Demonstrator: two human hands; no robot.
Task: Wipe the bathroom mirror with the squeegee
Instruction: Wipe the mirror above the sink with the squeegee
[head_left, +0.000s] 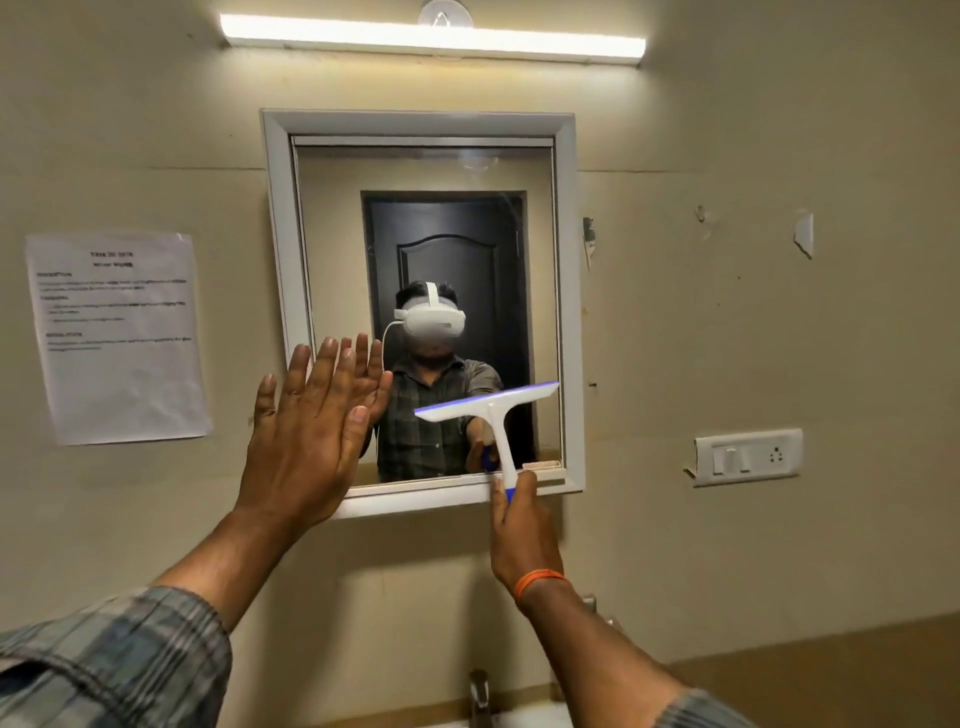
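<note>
A white-framed mirror (567, 291) hangs on the beige wall straight ahead. My right hand (522, 535) grips the blue handle end of a white squeegee (493, 408), below the mirror's lower right corner. The squeegee's blade lies against the lower right part of the glass, tilted up to the right. My left hand (306, 441) is raised flat with fingers spread, over the mirror's lower left corner and frame. The glass reflects a person in a checked shirt and a dark door.
A tube light (431, 39) glows above the mirror. A printed paper sheet (119, 338) is stuck to the wall at left. A switch and socket plate (748, 457) sits at right. A tap (480, 696) rises below, beside a brown counter (831, 675).
</note>
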